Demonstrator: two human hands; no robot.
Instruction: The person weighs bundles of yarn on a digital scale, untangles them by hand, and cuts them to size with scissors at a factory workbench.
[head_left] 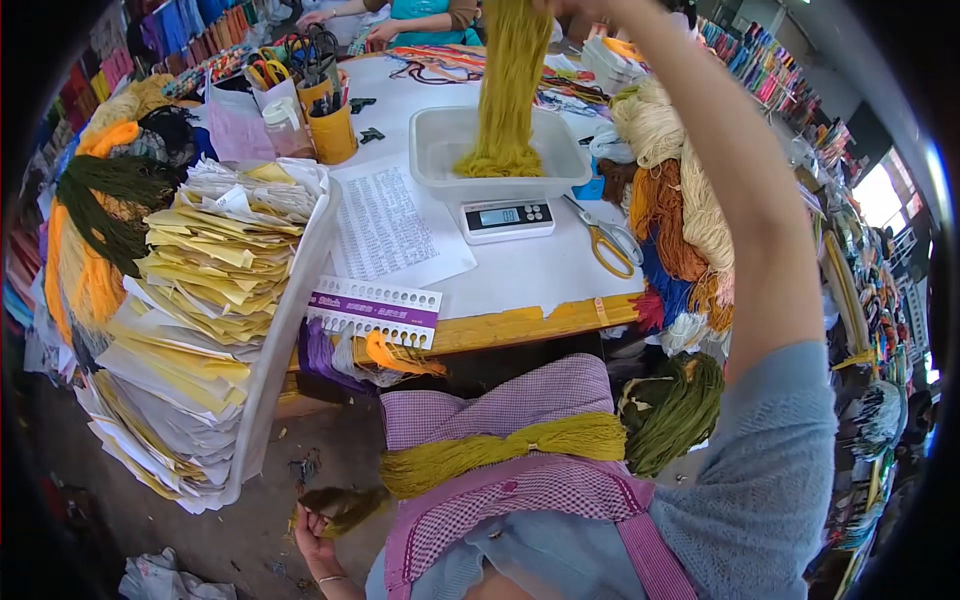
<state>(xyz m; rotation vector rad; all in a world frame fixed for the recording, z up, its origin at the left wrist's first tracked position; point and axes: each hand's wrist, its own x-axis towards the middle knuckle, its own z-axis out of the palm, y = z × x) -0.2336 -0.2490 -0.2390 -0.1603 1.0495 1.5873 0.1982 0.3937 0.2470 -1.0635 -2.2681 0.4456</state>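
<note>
My right hand (574, 6), cut off by the top edge, is closed on a long olive-yellow skein of thread (512, 85). The skein hangs down, its lower end lying in a translucent plastic tray (428, 160). That tray sits on a small digital scale (508, 221) with a lit display. Low on the left, beside my lap, my left hand (312, 532) has its fingers closed around a dark brownish-olive bundle of thread (350, 508). Across my checked apron (540, 390) lies another olive-yellow skein (500, 455).
Left of the tray are a printed sheet (385, 225) and a bin of paper packets (225, 250). Yellow-handled scissors (608, 245) lie right of the scale. A purple-striped thread card (375, 310) lies at the table edge. Thread hanks (665, 215) hang rightward. Another person's hand (383, 32) shows at the back.
</note>
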